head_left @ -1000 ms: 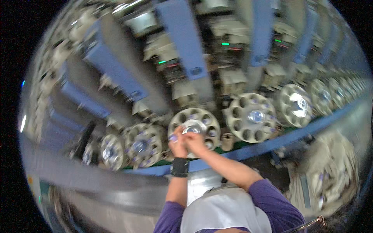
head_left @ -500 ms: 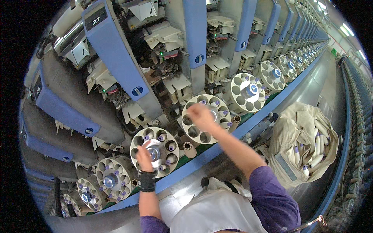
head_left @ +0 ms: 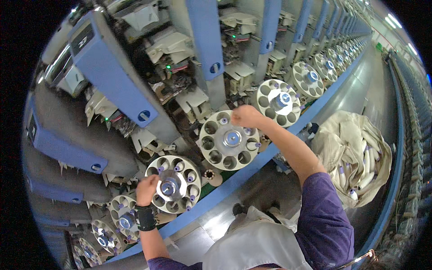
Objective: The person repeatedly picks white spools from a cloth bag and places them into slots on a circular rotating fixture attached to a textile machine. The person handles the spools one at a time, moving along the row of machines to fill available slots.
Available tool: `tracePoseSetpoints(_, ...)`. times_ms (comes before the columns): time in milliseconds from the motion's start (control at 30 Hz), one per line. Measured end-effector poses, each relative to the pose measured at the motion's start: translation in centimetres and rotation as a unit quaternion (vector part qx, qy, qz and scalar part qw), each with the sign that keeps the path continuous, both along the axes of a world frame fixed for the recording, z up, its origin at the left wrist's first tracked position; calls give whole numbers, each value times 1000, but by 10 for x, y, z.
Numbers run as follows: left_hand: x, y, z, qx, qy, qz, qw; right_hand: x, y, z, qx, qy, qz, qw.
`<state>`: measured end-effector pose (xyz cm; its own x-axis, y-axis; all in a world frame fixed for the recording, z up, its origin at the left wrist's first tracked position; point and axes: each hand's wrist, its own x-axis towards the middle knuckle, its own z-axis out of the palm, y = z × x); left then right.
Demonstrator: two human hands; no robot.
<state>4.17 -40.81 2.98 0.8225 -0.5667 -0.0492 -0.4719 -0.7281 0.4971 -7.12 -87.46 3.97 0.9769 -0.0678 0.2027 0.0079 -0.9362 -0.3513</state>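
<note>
My right hand [head_left: 246,117], its fingers curled closed, is over the far right edge of a round cream magazine [head_left: 215,158]. Whatever it may hold is hidden. Several yarn bobbins with purple tips, among them a white bobbin [head_left: 253,146], stand in this magazine's pockets, while its left and near pockets look vacant. At the left rim of a second round magazine [head_left: 170,206] is my left hand [head_left: 147,190], in a black wristband, with fingers bent inward. I cannot make out anything in its fingers. White bobbins [head_left: 191,176] fill several of the second magazine's right-hand pockets.
An open beige cloth sack [head_left: 330,139] of bobbins stands at my right. Blue and grey machine columns [head_left: 112,67] rise behind the magazines. A blue rail [head_left: 209,198] runs along their near side. A brown cone-shaped tube [head_left: 213,178] sits between the two magazines.
My right hand has gone from the left part of the middle magazine to its far right edge. My left hand has moved left to the second magazine's rim. The view has shifted slightly.
</note>
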Motion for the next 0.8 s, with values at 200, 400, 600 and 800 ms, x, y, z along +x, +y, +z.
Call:
tracePoseSetpoints(200, -26, -100, 43, -263, -41, 103, 959, -20, 84, 6, -140, 178, 0, 974)
tracePoseSetpoints(400, -173, -282, 65, -314, 297, -127, 893, -162, 25, 42, 116, -16, 66, 991)
tracePoseSetpoints(600, -375, -468, 87, -303, 287, -499, 760, -487, -180, 89, 60, -71, -559, 824)
tracePoseSetpoints(800, -537, -686, 68, -184, 75, -556, 807, -625, -194, 75, 94, 299, -601, 736)
